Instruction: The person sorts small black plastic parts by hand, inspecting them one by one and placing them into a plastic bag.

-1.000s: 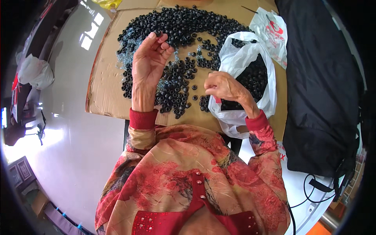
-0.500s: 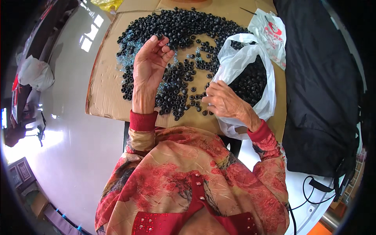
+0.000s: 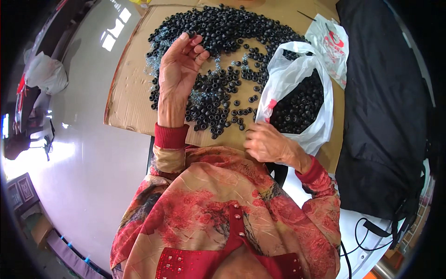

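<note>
A big heap of small black rings (image 3: 232,28) mixed with little metal bits covers a brown cardboard sheet (image 3: 132,100). My left hand (image 3: 179,69) is raised over the heap's left side with its fingers bunched, and a black ring sits at the fingertips. My right hand (image 3: 267,142) lies knuckles up at the cardboard's near edge, touching the lower rim of a white plastic bag (image 3: 283,74) filled with more black rings (image 3: 297,104). Its curled fingers hide whatever is under them.
A second white bag with a red print (image 3: 332,46) lies at the back right. Black cloth (image 3: 385,107) covers the right side, with black cables (image 3: 367,228) below it. To the left are shiny pale floor (image 3: 93,153) and a white sack (image 3: 46,74).
My right hand has left the bag's opening and come back toward my body, to the cardboard's near edge. My left hand has stayed raised over the heap.
</note>
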The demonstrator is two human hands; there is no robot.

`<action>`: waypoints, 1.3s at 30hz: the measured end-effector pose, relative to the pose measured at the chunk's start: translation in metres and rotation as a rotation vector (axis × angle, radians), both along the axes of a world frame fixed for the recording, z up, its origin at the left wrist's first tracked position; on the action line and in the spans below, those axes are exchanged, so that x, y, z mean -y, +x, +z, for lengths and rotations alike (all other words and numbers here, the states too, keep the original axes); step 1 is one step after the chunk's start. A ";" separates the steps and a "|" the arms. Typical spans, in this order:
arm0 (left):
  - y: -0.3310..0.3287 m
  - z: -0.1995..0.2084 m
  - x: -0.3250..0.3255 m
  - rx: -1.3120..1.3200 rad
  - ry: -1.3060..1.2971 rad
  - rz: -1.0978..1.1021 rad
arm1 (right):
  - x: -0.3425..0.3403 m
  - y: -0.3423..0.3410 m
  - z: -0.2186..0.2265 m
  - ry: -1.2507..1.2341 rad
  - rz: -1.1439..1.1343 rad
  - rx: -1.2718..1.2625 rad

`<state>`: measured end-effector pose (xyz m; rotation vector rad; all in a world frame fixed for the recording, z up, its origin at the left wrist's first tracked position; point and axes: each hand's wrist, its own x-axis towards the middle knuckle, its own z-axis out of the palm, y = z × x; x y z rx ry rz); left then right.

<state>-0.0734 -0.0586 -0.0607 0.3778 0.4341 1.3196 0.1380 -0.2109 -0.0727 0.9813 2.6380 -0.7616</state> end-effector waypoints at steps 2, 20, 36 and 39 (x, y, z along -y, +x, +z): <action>-0.004 0.001 -0.001 0.019 0.016 0.002 | -0.002 -0.002 -0.003 0.079 -0.014 0.001; -0.022 0.005 -0.005 0.004 -0.002 0.058 | -0.084 -0.022 -0.023 0.504 -0.204 -0.358; -0.019 0.016 -0.001 -0.011 -0.011 0.049 | -0.094 -0.048 -0.024 0.628 -0.028 -0.351; -0.018 0.020 0.000 0.025 -0.014 -0.004 | -0.092 -0.050 -0.020 0.651 0.022 -0.263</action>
